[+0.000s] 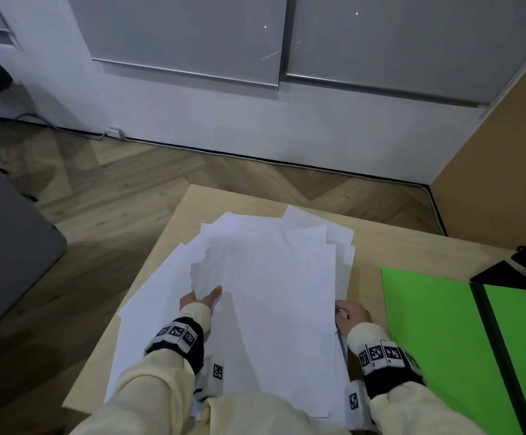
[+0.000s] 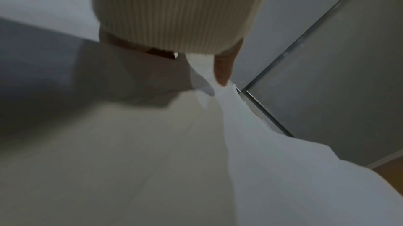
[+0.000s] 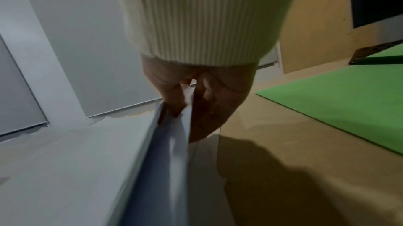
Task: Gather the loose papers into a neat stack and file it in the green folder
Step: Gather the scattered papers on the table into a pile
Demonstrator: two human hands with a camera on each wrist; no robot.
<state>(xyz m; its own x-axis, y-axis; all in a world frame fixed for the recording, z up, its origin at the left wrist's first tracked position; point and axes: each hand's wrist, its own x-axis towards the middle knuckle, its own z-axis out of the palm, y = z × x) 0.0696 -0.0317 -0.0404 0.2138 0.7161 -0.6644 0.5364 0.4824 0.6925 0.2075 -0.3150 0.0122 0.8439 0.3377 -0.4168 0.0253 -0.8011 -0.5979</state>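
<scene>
A loose pile of white papers (image 1: 265,293) lies fanned out across the wooden table (image 1: 381,246). My left hand (image 1: 200,298) holds the pile's left edge, thumb on top and fingers hidden beneath the sheets. My right hand (image 1: 351,315) pinches the right edge of the papers (image 3: 174,152) between thumb and fingers (image 3: 207,109). In the left wrist view only the thumb (image 2: 223,67) shows, resting on the sheets (image 2: 261,160). The green folder (image 1: 443,334) lies open flat on the table just right of the pile.
A dark laptop (image 1: 516,271) sits at the far right, overlapping the green folder's far edge. The table's left edge (image 1: 123,296) drops to a herringbone wood floor (image 1: 130,171). A grey seat (image 1: 7,246) stands at the left. White wall and cabinet doors lie ahead.
</scene>
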